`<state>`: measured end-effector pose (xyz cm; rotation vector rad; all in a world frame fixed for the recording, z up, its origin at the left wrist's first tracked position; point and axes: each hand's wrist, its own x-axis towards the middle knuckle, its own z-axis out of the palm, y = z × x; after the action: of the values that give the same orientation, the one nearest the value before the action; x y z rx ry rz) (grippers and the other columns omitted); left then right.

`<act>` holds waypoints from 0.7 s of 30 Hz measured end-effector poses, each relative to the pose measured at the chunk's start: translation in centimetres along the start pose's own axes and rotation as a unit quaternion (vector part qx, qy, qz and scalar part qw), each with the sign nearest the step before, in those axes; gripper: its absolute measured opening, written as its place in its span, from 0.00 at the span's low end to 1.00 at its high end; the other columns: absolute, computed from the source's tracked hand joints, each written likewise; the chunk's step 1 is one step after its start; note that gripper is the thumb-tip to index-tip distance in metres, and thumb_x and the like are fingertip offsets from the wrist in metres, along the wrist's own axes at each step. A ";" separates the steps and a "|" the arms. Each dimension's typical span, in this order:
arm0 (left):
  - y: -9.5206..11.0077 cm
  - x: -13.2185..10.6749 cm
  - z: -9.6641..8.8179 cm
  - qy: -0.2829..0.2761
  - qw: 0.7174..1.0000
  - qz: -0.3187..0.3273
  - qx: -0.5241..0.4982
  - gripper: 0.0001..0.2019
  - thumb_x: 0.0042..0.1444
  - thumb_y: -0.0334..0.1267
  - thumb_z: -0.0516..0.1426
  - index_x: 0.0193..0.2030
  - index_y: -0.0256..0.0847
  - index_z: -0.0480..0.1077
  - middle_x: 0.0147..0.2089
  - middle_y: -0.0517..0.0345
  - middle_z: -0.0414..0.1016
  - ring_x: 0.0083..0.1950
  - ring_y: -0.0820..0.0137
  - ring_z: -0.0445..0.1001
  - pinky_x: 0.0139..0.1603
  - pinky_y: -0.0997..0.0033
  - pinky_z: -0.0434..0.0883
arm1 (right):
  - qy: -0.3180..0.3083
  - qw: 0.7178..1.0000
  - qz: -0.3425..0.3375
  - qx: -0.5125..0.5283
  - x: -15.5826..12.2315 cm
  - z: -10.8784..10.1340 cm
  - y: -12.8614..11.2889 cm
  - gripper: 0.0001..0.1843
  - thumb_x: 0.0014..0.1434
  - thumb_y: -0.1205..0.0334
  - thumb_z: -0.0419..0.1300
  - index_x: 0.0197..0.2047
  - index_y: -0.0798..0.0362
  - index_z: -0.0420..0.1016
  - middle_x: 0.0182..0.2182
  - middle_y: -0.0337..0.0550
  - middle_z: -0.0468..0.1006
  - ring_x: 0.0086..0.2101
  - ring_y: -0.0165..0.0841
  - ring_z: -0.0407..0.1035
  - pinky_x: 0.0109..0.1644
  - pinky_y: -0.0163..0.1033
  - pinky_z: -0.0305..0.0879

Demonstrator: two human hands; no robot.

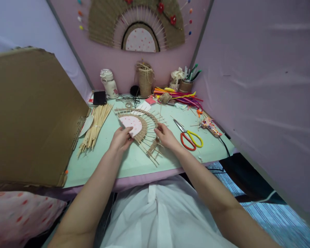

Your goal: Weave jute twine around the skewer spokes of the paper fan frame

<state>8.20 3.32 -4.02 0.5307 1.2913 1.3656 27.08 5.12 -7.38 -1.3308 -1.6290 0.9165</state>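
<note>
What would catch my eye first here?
A big fan with red flowers on the back wall stands out first. Below it, the left hand and right hand hold a smaller fan at the pale green table. Red-and-yellow-handled scissors lie to the right.

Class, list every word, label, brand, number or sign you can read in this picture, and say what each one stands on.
None: no word, brand, number or sign can be read anywhere.
Jar: a reddish mark, too small and blurred to make out.
Glue gun: a coloured pattern, no legible lettering.
Scissors: no readable marking.
Fan: pink spots on white, no lettering visible.
</note>
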 end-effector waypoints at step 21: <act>4.6 2.1 -0.3 -0.285 0.949 -0.015 -0.136 0.16 0.61 0.34 0.48 0.50 0.30 0.71 0.47 0.45 0.77 0.46 0.67 0.76 0.47 0.70 0.74 | 0.095 0.947 -0.059 0.300 6.3 -2.1 -1.2 0.15 0.55 0.55 0.52 0.42 0.51 0.70 0.47 0.47 0.74 0.47 0.36 0.69 0.51 0.44 0.65</act>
<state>5.54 6.12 -0.72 0.6496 0.6285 1.2169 27.95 11.17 -4.52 -0.8562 -1.1351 1.0637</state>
